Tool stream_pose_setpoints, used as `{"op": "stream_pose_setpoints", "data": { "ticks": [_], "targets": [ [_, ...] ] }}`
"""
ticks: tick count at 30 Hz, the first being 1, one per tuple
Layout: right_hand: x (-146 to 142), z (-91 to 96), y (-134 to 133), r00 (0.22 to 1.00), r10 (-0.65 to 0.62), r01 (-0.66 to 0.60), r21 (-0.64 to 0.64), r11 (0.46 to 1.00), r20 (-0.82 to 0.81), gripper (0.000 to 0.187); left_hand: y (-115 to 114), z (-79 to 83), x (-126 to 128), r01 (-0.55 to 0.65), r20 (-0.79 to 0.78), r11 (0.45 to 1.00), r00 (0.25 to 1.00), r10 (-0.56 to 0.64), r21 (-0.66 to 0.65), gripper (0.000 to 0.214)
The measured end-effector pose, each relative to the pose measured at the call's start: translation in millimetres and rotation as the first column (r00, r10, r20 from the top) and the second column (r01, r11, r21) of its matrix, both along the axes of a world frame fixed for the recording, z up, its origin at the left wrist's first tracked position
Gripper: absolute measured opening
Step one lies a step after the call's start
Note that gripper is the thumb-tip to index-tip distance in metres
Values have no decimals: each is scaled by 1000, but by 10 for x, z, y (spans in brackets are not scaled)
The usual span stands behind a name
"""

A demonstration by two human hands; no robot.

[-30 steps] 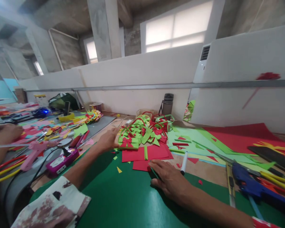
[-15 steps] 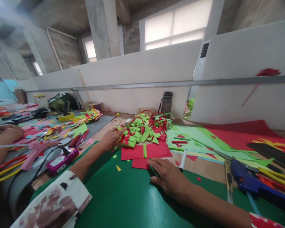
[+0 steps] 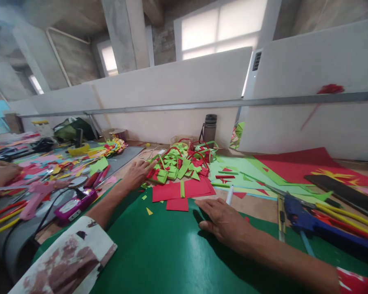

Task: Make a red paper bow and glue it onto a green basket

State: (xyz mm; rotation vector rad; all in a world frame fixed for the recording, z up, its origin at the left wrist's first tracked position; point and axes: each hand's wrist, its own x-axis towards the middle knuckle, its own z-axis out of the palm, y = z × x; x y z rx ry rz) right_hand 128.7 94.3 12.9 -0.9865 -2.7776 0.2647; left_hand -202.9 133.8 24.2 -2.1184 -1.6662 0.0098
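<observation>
My left hand (image 3: 138, 176) reaches out with fingers extended at the left edge of a heap of folded green and red paper pieces (image 3: 179, 165). Whether its fingertips touch the heap I cannot tell. Just right of a small red paper piece (image 3: 177, 205), my right hand (image 3: 218, 218) is held low over the green mat (image 3: 147, 253), fingers stretched and thumb apart, with nothing in it. Red paper strips (image 3: 167, 191) lie between the hands, crossed by a narrow green strip (image 3: 182, 189). A white marker (image 3: 230, 194) is partly hidden behind the right hand.
On the right lie a blue glue gun (image 3: 306, 218), a utility knife (image 3: 281, 214) and yellow-handled scissors (image 3: 346, 214). A dark bottle (image 3: 209, 128) stands behind the heap. At left are a pink glue gun (image 3: 35, 196), a purple power strip (image 3: 76, 206) and another person's hand (image 3: 3, 173).
The view has shifted slightly. My right hand has moved off the small red paper to its right and now covers the marker's lower end. My left hand stays by the heap.
</observation>
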Motion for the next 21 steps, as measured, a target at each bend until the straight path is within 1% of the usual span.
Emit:
{"op": "stream_pose_setpoints", "data": {
  "ticks": [5, 8, 10, 11, 14, 16, 17, 19, 21],
  "targets": [
    [127, 11, -30, 999, -35, 35, -8, 999, 16, 44, -81, 70, 3, -55, 26, 998, 998, 56, -6, 51],
    [178, 5, -77, 998, -55, 55, -6, 998, 18, 42, -156, 141, 77, -54, 88, 998, 995, 52, 25, 58],
    [222, 21, -132, 998, -62, 63, -10, 998, 19, 40, -210, 165, 209, -15, 156, 999, 988, 7, 51, 55],
    [250, 37, -163, 998, -64, 64, -12, 998, 22, 40, -236, 160, 305, 24, 197, 998, 980, -34, 56, 52],
    [371, 104, -254, 994, -90, 91, -17, 996, 61, 40, -319, 53, 707, 191, 339, 981, 921, -193, 39, 42],
    [482, 144, -303, 988, -126, 128, -11, 992, 87, 40, -377, -70, 1045, 351, 419, 936, 850, -318, -3, 41],
    [545, 158, -325, 985, -143, 144, -8, 990, 96, 37, -400, -133, 1224, 425, 453, 905, 811, -371, -20, 40],
    [679, 167, -365, 979, -174, 174, 3, 985, 104, 32, -416, -238, 1586, 574, 552, 815, 708, -442, -84, 37],
    [814, 150, -398, 974, -204, 203, 19, 979, 99, 27, -378, -292, 1932, 667, 594, 736, 640, -487, -115, 30]
  ]
}}
